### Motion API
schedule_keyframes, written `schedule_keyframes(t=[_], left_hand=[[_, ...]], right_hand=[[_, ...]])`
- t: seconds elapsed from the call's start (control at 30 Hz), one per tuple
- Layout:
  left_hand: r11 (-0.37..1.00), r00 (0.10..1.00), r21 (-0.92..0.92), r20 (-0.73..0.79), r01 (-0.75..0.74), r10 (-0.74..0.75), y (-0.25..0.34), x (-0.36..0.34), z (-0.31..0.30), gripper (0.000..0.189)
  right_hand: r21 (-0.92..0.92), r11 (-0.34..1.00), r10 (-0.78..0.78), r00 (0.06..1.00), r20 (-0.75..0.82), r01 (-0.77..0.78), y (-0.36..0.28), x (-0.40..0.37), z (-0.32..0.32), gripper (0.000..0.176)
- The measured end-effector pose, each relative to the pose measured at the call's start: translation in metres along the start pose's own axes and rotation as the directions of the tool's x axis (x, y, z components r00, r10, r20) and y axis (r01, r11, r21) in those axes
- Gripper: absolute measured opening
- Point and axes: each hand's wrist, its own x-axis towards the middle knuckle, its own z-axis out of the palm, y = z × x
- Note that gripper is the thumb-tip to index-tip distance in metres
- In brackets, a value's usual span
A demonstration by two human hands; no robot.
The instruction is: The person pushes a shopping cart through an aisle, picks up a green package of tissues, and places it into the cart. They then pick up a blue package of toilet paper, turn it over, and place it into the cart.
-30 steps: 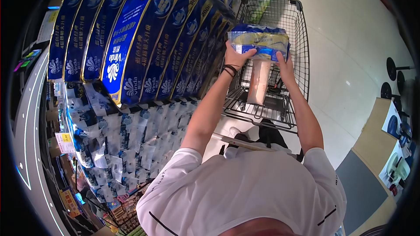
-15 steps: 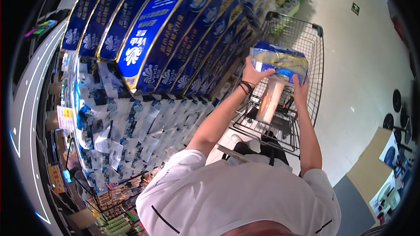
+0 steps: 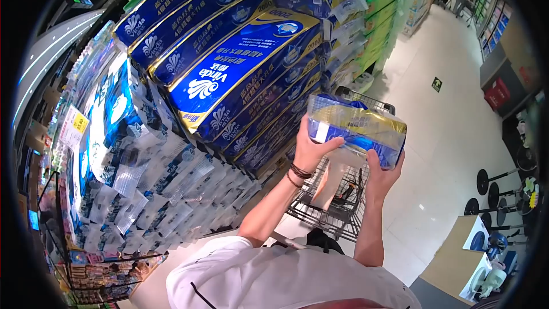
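Note:
A blue and gold plastic-wrapped pack [image 3: 357,131] is held up between both hands, above the shopping cart. My left hand [image 3: 316,146] grips its left end, the thumb across the near face and dark bands on the wrist. At the right end my right hand [image 3: 384,173] holds the pack, its thumb also on the near face. Beneath it stands the wire cart [image 3: 334,226], with a pale, long item [image 3: 330,180] showing inside. The pack hides part of the cart basket.
Blue and gold packs [image 3: 229,74] are piled at the left above white and blue packs [image 3: 154,194]. Green packs [image 3: 380,11] stand farther back. Floor [image 3: 417,91] stretches ahead on the right, beside black round-based stands [image 3: 483,182] and a cardboard box [image 3: 454,257].
The view has tilted up, showing more of the aisle ahead. Both hands have raised the pack closer to the camera, and it looks larger. The cart sits lower in view.

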Motion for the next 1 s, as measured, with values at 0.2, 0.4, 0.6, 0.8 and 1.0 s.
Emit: schedule_keyframes(t=[0.2, 0.4, 0.6, 0.8, 1.0], left_hand=[[0.922, 0.946, -0.236, 0.033, -0.307, 0.323, 0.115, -0.042, -0.022, 0.095], [0.838, 0.835, -0.140, 0.101, -0.527, 0.541, 0.181, -0.100, -0.099, 0.100], [0.413, 0.553, 0.454, 0.234, -0.789, 0.799, 0.188, -0.097, -0.172, 0.092], [0.777, 0.770, 0.012, -0.122, -0.629, 0.626, 0.213, -0.072, -0.179, 0.066], [0.903, 0.880, 0.153, -0.211, -0.401, 0.426, 0.140, -0.072, -0.214, 0.064]], right_hand=[[0.063, 0.931, -0.364, 0.930, 0.050, 0.360, -0.085, -0.065, 0.030, 0.088], [0.211, 0.918, -0.377, 0.903, 0.206, 0.336, -0.124, -0.132, 0.069, 0.099], [0.323, 0.907, -0.369, 0.878, 0.306, 0.269, -0.109, -0.143, 0.128, 0.102], [0.365, 0.907, -0.332, 0.891, 0.311, 0.211, -0.082, -0.130, 0.185, 0.105], [0.333, 0.828, -0.550, 0.768, 0.327, 0.451, 0.000, -0.121, 0.206, 0.112]])
